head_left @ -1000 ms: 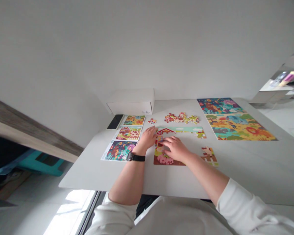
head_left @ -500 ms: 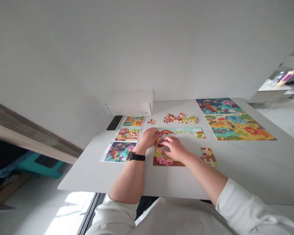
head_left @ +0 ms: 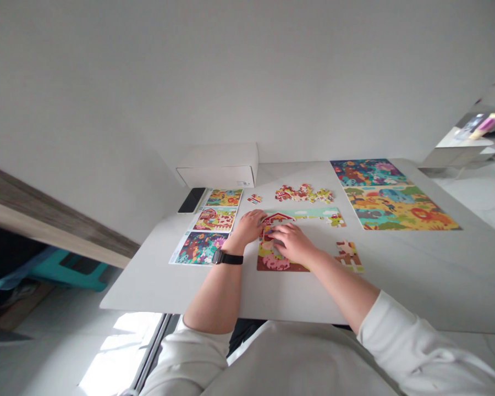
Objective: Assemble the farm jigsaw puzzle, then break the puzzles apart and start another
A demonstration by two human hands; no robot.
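Observation:
A partly joined farm jigsaw puzzle (head_left: 276, 261) lies on the white table, with a red barn at its upper left and a pink pig at its lower left. My left hand (head_left: 249, 226), with a black watch at its wrist, rests on the puzzle's left edge, fingers laid over it. My right hand (head_left: 292, 242) lies over the middle of the puzzle, fingers extended toward the barn and thumb apart. Any piece under its fingertips is hidden. A joined cow section (head_left: 350, 256) sits apart at the right. Loose puzzle pieces (head_left: 303, 193) lie beyond the puzzle.
A picture sheet (head_left: 214, 219) and a phone (head_left: 192, 200) lie at the left, before a white box (head_left: 216, 168). One small piece (head_left: 254, 199) lies near the box. Two finished puzzles (head_left: 400, 206) cover the table's right rear. A wall stands behind.
The view has tilted slightly, so the table sits a little higher in the picture. My right hand has shifted only slightly on the puzzle; my left hand stays at its edge.

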